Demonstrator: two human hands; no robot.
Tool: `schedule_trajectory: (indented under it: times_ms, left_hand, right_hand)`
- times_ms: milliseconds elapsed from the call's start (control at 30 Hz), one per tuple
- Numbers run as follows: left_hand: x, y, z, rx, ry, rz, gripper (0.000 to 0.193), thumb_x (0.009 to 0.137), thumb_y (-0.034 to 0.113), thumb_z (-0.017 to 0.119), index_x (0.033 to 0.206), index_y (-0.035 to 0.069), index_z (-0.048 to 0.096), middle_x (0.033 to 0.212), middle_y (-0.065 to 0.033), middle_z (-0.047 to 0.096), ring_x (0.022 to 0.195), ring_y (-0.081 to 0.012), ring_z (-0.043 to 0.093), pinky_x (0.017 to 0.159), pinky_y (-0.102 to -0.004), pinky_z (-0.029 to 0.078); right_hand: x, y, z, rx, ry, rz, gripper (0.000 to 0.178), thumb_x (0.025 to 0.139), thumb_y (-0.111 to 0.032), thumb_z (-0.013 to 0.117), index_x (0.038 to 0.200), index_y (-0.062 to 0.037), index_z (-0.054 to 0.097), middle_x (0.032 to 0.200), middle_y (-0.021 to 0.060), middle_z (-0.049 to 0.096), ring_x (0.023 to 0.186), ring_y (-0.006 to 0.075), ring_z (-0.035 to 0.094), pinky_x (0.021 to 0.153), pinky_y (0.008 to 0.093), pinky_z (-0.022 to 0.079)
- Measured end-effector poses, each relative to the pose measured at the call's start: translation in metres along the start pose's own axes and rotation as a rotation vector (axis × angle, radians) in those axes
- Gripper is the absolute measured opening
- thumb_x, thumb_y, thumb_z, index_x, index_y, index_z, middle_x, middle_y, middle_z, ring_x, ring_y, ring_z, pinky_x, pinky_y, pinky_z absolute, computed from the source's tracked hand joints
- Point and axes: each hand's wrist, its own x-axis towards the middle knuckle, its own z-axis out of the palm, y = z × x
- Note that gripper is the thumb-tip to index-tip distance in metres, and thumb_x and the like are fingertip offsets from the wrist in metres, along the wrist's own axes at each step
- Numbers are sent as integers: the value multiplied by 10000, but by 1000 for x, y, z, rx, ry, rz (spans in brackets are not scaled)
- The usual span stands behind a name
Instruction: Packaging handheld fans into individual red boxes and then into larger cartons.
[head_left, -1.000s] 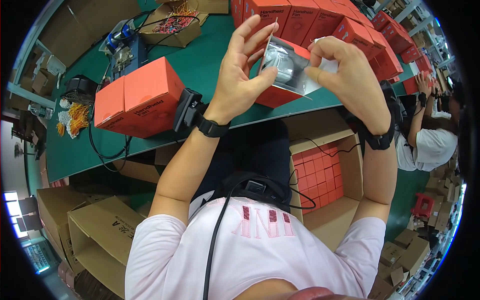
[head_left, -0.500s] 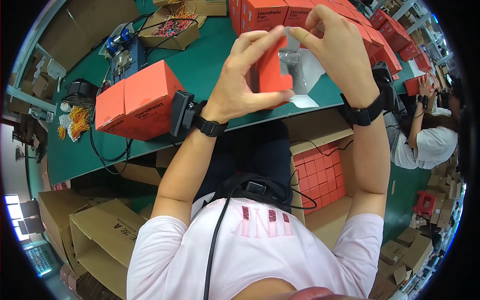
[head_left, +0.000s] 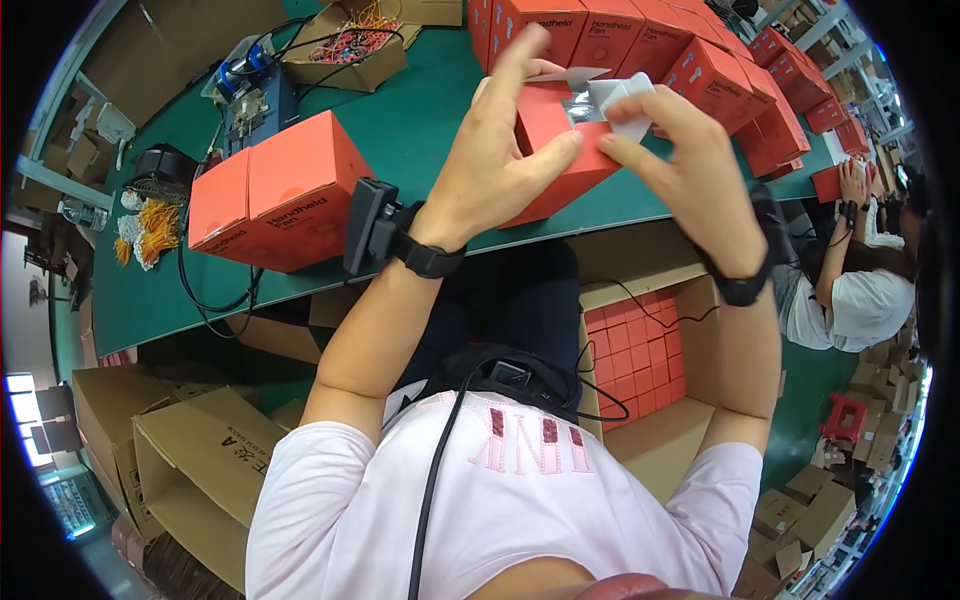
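A red cardboard box stands on the green table in front of me, its top open. White-lined flaps stick up, one white flap on the right, and shiny clear plastic shows inside. My left hand grips the box from the left, thumb across the near face and fingers behind its far left edge. My right hand, somewhat blurred, pinches the right flap, with the thumb by the near top edge of the box.
Two closed red boxes stand at the left. Rows of red boxes fill the back right. A carton of coloured wires, a blue-grey device and tasselled cords lie leftward. Below the table, a carton holds small red boxes. A co-worker sits right.
The box has come down from a tilted, raised pose to upright on the table. My right hand has moved down from the far flap to the right one.
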Motion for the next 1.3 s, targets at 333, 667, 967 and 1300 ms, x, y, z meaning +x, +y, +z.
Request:
schedule_trajectory:
  times_ms: [333, 667, 967, 1300]
  left_hand:
    - [-17, -7, 10, 501, 133, 169, 518, 807, 289, 733, 1222, 5, 607, 1287, -228, 503, 1173, -378, 519, 990, -416, 443]
    - [-9, -2, 13, 179, 178, -119, 516, 787, 194, 667, 1226, -66, 585, 1262, -219, 496, 1148, -357, 544, 975, -407, 461]
    - [-13, -7, 19, 364, 248, -9, 539, 795, 225, 682, 1224, -86, 583, 1241, -237, 502, 1121, -372, 552, 957, -414, 471]
    - [-21, -8, 3, 284, 52, 43, 767, 771, 242, 756, 1403, -60, 446, 1402, -232, 402, 1271, -356, 483, 1040, -400, 433]
  right_hand:
    - [9, -19, 70, 537, 474, 183, 317, 977, -193, 616, 1202, 25, 665, 992, 126, 732, 907, 141, 686, 806, 255, 531]
    - [2, -14, 63, 282, 304, 52, 299, 953, -60, 610, 1242, 3, 650, 1151, 105, 692, 1025, 145, 634, 896, 272, 499]
    - [2, -19, 61, 732, 270, 286, 383, 916, -170, 701, 1241, 26, 652, 962, 74, 712, 881, 84, 613, 772, 219, 492]
    - [6, -16, 57, 637, 247, 380, 360, 900, -102, 675, 1247, -11, 663, 902, 64, 720, 791, 71, 593, 702, 242, 500]
